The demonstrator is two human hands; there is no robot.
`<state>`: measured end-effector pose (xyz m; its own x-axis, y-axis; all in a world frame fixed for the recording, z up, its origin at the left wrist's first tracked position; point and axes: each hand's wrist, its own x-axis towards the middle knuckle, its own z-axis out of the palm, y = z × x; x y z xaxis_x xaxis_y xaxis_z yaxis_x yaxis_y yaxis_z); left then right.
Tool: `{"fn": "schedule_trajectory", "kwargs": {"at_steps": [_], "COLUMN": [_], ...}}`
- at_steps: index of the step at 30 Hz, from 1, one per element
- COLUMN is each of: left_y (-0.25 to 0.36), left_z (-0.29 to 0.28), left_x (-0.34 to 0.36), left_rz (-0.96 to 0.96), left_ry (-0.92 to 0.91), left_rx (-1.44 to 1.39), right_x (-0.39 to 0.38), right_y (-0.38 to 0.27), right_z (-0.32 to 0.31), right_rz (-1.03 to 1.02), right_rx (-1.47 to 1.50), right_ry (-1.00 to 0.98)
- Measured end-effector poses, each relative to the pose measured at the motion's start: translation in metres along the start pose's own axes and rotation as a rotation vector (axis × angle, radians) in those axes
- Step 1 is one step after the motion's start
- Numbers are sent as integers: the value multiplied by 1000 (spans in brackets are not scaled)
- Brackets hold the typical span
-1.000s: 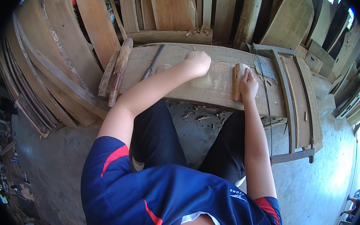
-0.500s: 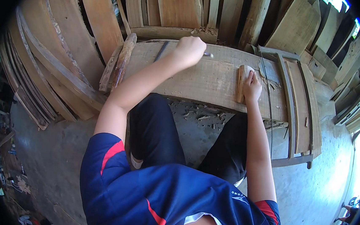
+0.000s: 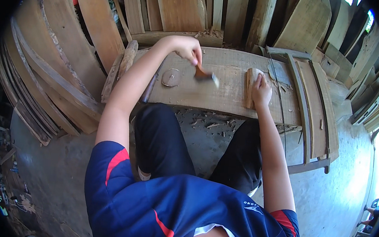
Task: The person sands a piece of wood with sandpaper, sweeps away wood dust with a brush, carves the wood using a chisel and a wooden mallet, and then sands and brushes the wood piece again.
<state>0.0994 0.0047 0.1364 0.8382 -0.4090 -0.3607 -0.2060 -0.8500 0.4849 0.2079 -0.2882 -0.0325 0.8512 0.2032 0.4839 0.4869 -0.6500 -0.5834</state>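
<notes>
My left hand (image 3: pixel 187 49) is closed around the brown handle of a flat brush (image 3: pixel 203 73), held over the workbench plank (image 3: pixel 191 94). Its bristles look pale and are blurred by motion. To the right, my right hand (image 3: pixel 262 91) grips the edge of a short wooden block (image 3: pixel 249 91) that rests on the plank. A round, thin wooden disc (image 3: pixel 171 77) lies below my left hand. Partly hidden by my left forearm is a long dark tool (image 3: pixel 149 89), whose kind I cannot make out.
A wooden frame saw (image 3: pixel 298 100) lies across the bench's right end, beside a flat grey piece (image 3: pixel 279 73). Boards (image 3: pixel 180 6) lean behind the bench, and more planks (image 3: pixel 47 62) stand at the left. Wood shavings (image 3: pixel 216 123) litter the floor between my legs.
My left hand has swung slightly left with the brush, which now points right and down. The wooden disc has come into sight. My right hand stays on the block.
</notes>
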Motion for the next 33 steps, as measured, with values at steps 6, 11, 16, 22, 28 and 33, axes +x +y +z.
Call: {"fn": "schedule_trajectory", "kwargs": {"at_steps": [6,11,16,22,28,33], "left_y": [-11,24,44,53,78,8], "left_z": [12,-9,14,-18,10,87], "left_x": [42,58,98,126,121,95], "left_rz": [-552,14,-301,-300,-469,-488], "left_ry": [531,-38,-225,447,310,847], "left_rx": [845,-17,120,508,562,686], "right_x": [4,3,4,4,1,3], "right_y": [-1,3,-2,2,8,-3], "right_z": [5,1,2,4,3,5], "right_rz": [-22,5,47,70,87,64], "right_rx": [7,5,19,36,27,74], "right_ry": [11,33,10,20,42,28]}}
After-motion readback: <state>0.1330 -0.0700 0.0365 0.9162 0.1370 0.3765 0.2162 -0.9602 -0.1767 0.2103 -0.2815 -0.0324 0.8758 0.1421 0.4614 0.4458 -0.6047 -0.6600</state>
